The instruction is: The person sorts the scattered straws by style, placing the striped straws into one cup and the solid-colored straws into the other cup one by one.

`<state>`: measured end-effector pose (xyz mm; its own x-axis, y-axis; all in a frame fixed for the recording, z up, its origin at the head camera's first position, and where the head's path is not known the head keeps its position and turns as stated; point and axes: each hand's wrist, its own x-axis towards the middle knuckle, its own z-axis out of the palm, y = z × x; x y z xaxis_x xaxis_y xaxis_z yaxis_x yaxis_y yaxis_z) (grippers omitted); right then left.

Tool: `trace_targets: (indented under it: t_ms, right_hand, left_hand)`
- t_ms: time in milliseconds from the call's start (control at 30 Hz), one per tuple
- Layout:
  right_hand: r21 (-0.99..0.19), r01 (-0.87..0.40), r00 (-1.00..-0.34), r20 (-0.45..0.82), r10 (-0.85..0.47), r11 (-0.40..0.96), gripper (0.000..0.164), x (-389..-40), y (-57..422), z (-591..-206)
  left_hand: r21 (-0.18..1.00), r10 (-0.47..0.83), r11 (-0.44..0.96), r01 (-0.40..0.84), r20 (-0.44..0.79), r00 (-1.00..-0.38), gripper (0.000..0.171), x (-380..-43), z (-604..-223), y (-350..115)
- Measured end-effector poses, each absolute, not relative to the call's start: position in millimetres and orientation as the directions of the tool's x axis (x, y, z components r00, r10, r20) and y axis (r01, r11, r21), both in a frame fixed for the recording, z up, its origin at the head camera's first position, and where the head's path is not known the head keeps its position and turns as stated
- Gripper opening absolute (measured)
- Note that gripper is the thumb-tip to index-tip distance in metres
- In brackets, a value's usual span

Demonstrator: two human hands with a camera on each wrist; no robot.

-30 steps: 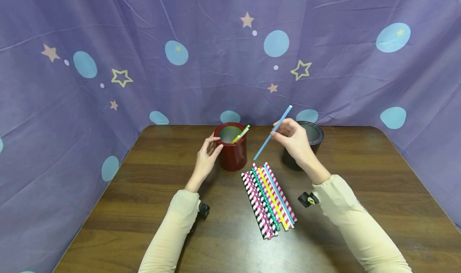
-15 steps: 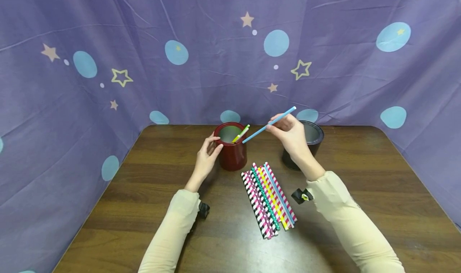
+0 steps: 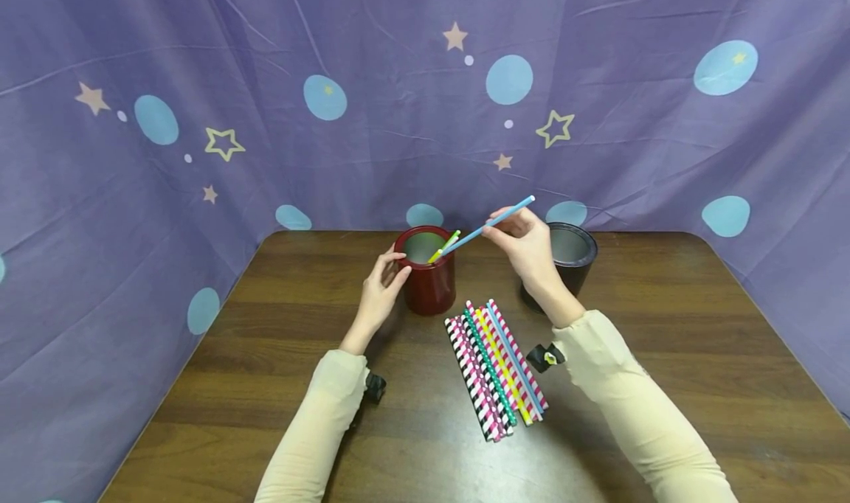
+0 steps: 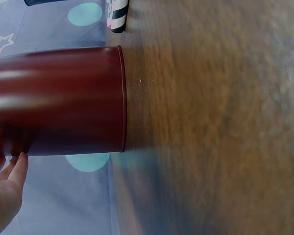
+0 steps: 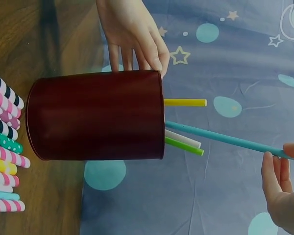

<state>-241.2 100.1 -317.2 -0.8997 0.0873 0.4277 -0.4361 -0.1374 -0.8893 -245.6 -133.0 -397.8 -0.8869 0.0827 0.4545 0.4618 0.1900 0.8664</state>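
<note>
Near: pale sleeves [image 3: 312,422] reach in over the table [image 3: 219,414], dark wood grain with a soft glare toward the viewer. Patterned straws [image 3: 493,366] lie side by side mid-table, well in from both side edges, ends toward the far edge.

Beyond them, the red canister [image 3: 430,290] stands upright, left hand [image 3: 380,290] gripping its left side, thumb at the rim. Right hand [image 3: 524,248] pinches a blue straw [image 3: 510,212], slanted, lower end at the canister's mouth; depth inside unclear. Yellow, white and green straws [image 5: 186,145] poke out there.

Step, as I judge it: feeding the blue straw in. Next move probably calls for a steeper tilt, then release, canister steadied.

Black canister [image 3: 576,278]: near the far edge, toward the far right corner, partly behind the right arm. Behind: purple curtain [image 3: 598,119], stars and blue ovals, wrapping both sides.
</note>
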Motion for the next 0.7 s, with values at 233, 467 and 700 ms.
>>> trace_targets:
  t_ms: [233,467,700]
  right_hand:
    - [-0.907,-0.413,-0.909,0.404,0.1,-0.084,0.022,-246,93,-321]
    - [-0.916,-0.393,-0.918,0.387,0.08,-0.084,0.025,-249,85,-326]
    - [-0.93,-0.358,-0.934,0.354,0.057,-0.086,0.023,-242,77,-320]
  left_hand:
    - [0.863,0.09,0.204,0.462,0.453,-0.887,0.031,-246,-397,-133]
    - [0.866,0.088,0.211,0.453,0.445,-0.891,0.031,-245,-397,-133]
    - [0.869,0.085,0.204,0.451,0.443,-0.893,0.03,-245,-397,-133]
